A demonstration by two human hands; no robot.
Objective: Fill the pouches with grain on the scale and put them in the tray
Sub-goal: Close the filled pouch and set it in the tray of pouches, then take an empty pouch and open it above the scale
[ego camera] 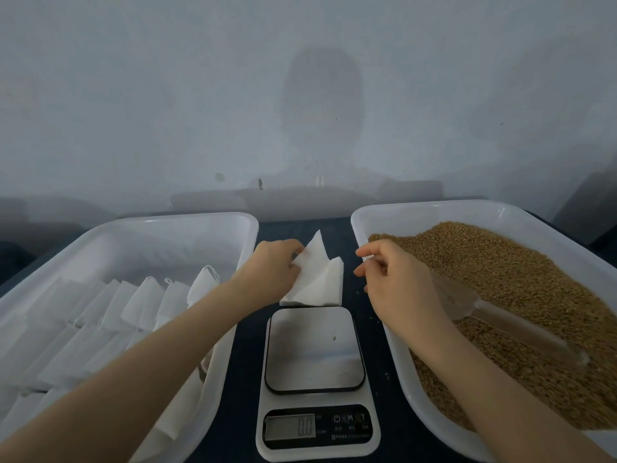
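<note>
from the head view, my left hand (pixel 268 267) pinches the top pouch (pixel 314 259) by its near edge and lifts one corner off the stack (pixel 320 292). the stack lies on the dark table (pixel 247 345) just behind the scale (pixel 314 379), between the two trays. my right hand (pixel 397 282) hovers beside the stack, fingers loosely curled and, as far as i can see, holding nothing. i judge the pouch to be light, thin and floppy, so it may fold and cling to its neighbours; best taken at the mouth edge, with both hands to spread it. the left tray (pixel 160 220) holds rows of pouches (pixel 143 295); the right tray (pixel 377 212) holds the grain (pixel 521 272), with a clear scoop (pixel 494 315) lying on it. the scoop's outline is faint, the scale's readout is too blurred to read, and my left forearm (pixel 167 355) covers part of the left tray.
</note>
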